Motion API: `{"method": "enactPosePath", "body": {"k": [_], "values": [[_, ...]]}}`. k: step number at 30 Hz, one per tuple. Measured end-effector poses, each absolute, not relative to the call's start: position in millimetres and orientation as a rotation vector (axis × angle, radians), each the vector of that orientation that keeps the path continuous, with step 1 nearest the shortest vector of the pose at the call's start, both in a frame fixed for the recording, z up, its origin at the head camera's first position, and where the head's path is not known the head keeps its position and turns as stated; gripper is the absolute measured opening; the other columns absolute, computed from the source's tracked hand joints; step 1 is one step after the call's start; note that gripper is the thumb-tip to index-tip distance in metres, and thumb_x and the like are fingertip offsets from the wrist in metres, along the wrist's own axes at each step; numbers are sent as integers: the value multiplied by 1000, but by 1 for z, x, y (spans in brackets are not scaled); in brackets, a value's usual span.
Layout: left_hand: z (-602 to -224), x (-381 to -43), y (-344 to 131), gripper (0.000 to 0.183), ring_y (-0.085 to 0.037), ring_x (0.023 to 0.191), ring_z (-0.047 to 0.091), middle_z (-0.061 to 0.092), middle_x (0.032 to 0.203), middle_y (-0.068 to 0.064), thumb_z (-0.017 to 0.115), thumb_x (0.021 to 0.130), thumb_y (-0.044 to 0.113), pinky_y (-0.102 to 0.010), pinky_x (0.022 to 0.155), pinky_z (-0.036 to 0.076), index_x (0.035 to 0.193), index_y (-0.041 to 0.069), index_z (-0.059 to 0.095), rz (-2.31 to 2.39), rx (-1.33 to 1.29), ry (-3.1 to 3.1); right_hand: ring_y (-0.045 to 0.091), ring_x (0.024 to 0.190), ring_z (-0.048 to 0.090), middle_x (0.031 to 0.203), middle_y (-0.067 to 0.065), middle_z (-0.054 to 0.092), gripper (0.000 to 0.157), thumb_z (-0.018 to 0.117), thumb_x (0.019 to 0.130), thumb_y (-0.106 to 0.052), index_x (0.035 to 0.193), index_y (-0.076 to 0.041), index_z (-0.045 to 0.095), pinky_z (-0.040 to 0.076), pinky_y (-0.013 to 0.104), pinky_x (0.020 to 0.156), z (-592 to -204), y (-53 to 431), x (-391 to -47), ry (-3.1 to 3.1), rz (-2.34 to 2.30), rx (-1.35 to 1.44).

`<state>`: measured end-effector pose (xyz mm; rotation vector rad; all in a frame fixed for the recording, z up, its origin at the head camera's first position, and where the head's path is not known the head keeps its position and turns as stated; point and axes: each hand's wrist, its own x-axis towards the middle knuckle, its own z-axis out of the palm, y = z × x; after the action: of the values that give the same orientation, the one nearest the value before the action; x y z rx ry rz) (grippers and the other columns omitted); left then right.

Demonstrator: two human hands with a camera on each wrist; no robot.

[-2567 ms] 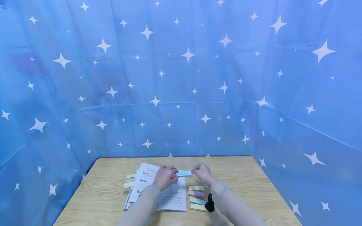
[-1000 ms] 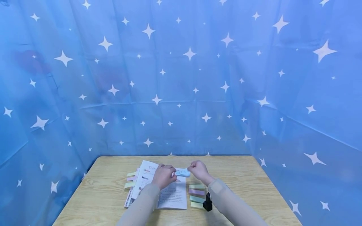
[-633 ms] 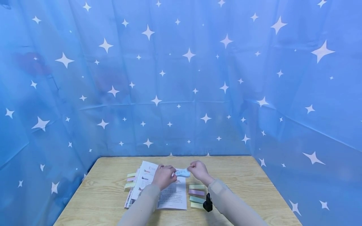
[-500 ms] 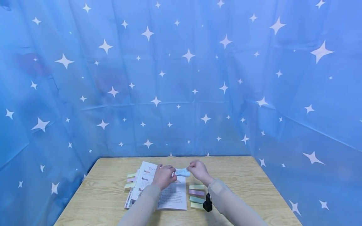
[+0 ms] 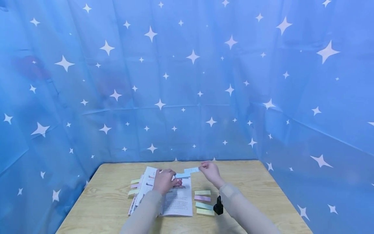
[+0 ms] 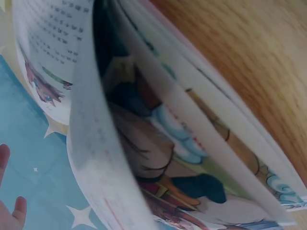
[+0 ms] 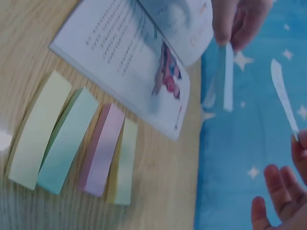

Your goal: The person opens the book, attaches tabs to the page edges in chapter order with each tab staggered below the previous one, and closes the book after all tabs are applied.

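Observation:
My left hand [image 5: 165, 181] pinches a pad of pale blue sticky notes [image 5: 182, 175] over the open book [image 5: 178, 203]. In the right wrist view the pad [image 7: 228, 81] hangs from its fingers. My right hand [image 5: 211, 172] pinches one separate pale blue sticky note [image 5: 191, 170] by its end, apart from the pad. Faint handwriting marks this note. In the left wrist view the book's pages [image 6: 158, 129] stand fanned, and fingertips [image 6: 19, 211] show at the left edge; the pad is out of that view.
Several sticky note pads lie right of the book: yellow [image 5: 205, 212], green [image 5: 204, 206], purple [image 5: 202, 198] and a pale yellow one [image 5: 202, 192]. Coloured tabs [image 5: 133, 191] stick out from the book's left side. A black wrist camera [image 5: 218, 206] sits near my right sleeve.
The handwritten blue note has come off the pad. My right hand has moved right and slightly up with it, while my left hand has shifted slightly left with the pad.

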<state>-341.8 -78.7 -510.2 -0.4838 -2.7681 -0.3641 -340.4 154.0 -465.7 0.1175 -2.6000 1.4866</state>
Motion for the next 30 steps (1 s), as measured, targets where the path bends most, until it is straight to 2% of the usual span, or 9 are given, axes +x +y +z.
{"method": "enactPosePath", "body": {"k": [3, 10, 16, 22, 28, 30], "values": [[-507, -343, -78, 23, -19, 99, 65, 71, 102, 1, 71, 86, 33, -56, 103, 36, 102, 15, 74, -360, -529, -2749, 40, 117, 53, 125, 22, 60, 22, 61, 91, -12, 72, -1, 63, 49, 49, 87, -469, 165, -343, -2601, 1526, 27], [-498, -339, -73, 22, -18, 100, 64, 70, 104, 2, 72, 86, 32, -55, 105, 35, 102, 16, 73, -341, -655, -2669, 42, 120, 51, 125, 25, 59, 18, 60, 91, -12, 85, 4, 66, 44, 56, 97, -473, 181, -345, -2582, 1536, -34], [-495, -334, -66, 19, -16, 98, 65, 70, 103, 4, 71, 86, 29, -53, 103, 38, 100, 17, 74, -339, -758, -2602, 41, 124, 48, 128, 24, 57, 17, 60, 93, -13, 90, 2, 67, 44, 55, 97, -474, 190, -346, -2595, 1564, -62], [-495, -319, -51, 18, -12, 98, 64, 70, 103, 7, 69, 87, 33, -50, 102, 39, 100, 20, 73, -227, -916, -2541, 36, 114, 54, 125, 22, 59, 21, 60, 93, -16, 98, 2, 69, 47, 52, 91, -474, 196, -347, -2609, 1546, -85], [-505, -298, -30, 17, -7, 98, 63, 69, 101, 12, 67, 87, 36, -47, 101, 41, 98, 24, 73, -166, -1073, -2506, 30, 106, 58, 123, 20, 61, 21, 60, 93, -18, 97, 1, 69, 49, 49, 88, -477, 196, -348, -2613, 1553, -101], [-508, -289, -25, 16, -5, 95, 62, 68, 98, 13, 69, 86, 36, -47, 101, 41, 97, 25, 73, -146, -1131, -2492, 26, 92, 59, 112, 18, 64, 19, 60, 93, -18, 92, -1, 69, 50, 45, 83, -478, 195, -348, -2611, 1554, -107]]}}
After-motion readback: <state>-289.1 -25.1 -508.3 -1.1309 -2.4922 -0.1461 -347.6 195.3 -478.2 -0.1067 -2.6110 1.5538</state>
